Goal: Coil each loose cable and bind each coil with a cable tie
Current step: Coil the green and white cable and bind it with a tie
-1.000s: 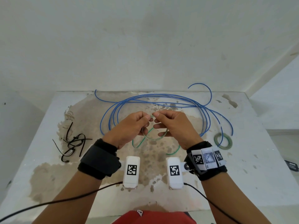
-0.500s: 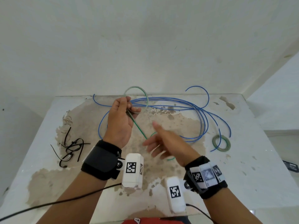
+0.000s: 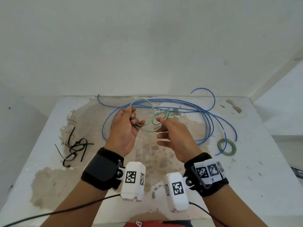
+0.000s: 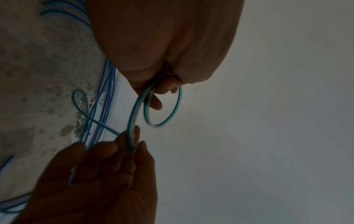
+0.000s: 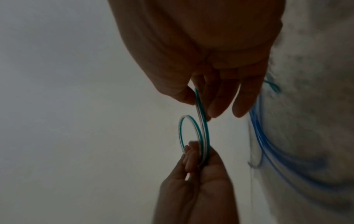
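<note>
In the head view my left hand (image 3: 133, 119) holds a green-and-white cable (image 3: 148, 122) above the table, gripping its loops between thumb and curled fingers. My right hand (image 3: 159, 124) pinches the same cable just to the right, its other fingers spread. In the left wrist view the cable (image 4: 134, 112) arcs from my left hand (image 4: 162, 89) down to the right fingertips (image 4: 141, 145). In the right wrist view my right hand (image 5: 199, 106) pinches the cable (image 5: 203, 130), and the left hand grips the loop below. A long loose blue cable (image 3: 208, 117) sprawls on the table behind.
Several black cable ties (image 3: 75, 148) lie in a heap at the table's left. A small bound green-yellow coil (image 3: 227, 147) sits at the right, beside the blue cable's end. The stained white table (image 3: 255, 161) backs onto a white wall. Wires trail from both wrist cameras.
My right hand has come up from the table and pinched the green cable beside the left hand. The left hand still holds the loop, now larger, with a second turn.
</note>
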Motion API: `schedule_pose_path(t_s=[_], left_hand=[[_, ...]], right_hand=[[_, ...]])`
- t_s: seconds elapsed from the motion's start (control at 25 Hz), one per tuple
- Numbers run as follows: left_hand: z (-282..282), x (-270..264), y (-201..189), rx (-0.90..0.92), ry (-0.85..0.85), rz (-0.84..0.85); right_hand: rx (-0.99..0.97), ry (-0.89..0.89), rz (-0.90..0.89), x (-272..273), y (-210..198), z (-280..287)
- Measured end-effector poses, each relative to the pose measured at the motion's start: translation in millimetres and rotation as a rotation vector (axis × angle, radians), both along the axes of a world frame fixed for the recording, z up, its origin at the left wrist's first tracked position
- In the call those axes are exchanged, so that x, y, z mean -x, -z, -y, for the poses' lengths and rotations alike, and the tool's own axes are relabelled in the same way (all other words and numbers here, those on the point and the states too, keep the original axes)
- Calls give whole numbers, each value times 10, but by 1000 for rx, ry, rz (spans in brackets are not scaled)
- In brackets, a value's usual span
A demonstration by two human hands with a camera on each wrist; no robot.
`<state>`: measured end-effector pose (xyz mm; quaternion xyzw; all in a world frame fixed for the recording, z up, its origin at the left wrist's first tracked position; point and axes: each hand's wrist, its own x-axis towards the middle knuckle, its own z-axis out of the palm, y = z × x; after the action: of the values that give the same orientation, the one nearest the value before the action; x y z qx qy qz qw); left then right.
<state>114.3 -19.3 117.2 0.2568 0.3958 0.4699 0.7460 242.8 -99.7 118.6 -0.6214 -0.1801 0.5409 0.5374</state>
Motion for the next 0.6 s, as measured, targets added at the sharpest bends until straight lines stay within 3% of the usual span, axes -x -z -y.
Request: schedule_pose_path(t_s=[0.08,0.32,0.6], left_hand=[[19,8,-11,7,73,-60],[85,-8,-15,-35,327,-271],[72,6,-85,-213,580,-512]], right_hand=[[-33,-32,124,-57,-48,5],[-68,-80,221,-181,-77,102],[-119,-380,299,-336,-118,222]])
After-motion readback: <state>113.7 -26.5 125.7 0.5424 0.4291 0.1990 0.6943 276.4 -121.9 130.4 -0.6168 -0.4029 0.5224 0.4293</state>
